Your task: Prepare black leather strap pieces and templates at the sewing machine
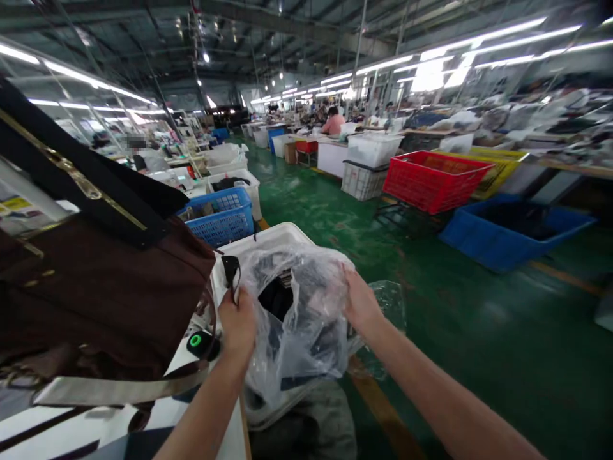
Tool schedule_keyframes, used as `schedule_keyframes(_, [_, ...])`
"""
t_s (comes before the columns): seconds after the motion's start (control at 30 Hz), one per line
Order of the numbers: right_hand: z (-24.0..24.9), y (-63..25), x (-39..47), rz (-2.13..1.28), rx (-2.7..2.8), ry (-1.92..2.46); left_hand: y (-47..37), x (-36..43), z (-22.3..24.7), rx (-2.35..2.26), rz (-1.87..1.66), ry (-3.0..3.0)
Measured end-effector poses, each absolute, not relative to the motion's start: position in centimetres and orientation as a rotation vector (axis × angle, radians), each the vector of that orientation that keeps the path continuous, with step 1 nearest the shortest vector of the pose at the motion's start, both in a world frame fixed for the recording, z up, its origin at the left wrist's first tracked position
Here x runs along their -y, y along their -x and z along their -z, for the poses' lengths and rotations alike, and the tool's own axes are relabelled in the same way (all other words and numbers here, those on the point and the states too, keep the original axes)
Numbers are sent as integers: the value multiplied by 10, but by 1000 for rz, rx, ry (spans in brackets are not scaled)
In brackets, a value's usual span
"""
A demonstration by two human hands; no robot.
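A clear plastic bag [311, 345] lies over a white bin [287, 233], its mouth spread open, with dark items [276, 299] visible inside. My right hand [359, 300] grips the bag's right edge. On the left side, my left hand [238, 319] is closed at the bag's edge, and a thin dark strap with a black tab [230, 268] rises by its fingers; which of these it grips is hard to tell. A large brown and black bag [105, 281] stands to the left of my left hand.
A black object with a green ring [203, 345] sits on the white table [158, 415]. Ahead is a blue basket [223, 217]. Red [433, 182] and blue [507, 236] bins stand to the right across the green floor. A seated person [334, 121] is farther back.
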State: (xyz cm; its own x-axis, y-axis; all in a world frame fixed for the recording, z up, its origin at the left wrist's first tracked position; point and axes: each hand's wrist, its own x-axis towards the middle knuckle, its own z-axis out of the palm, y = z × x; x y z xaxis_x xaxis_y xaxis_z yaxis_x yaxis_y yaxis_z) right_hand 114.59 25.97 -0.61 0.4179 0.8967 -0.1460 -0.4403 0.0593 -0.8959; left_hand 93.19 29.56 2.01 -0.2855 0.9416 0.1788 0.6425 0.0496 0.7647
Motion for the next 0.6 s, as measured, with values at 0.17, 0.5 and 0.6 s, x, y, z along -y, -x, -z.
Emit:
schedule_keyframes(0.17, [74, -1143, -202, -1137, 432, 1164, -927, -290, 20, -1941, -780, -1727])
schedule_keyframes(0.5, [78, -1135, -198, -950, 851, 1456, -864, -265, 81, -2217, -243, -1530])
schedule_keyframes(0.6, [30, -1106, -201, -611, 1282, 1492, -860, -254, 83, -2209, -202, -1482])
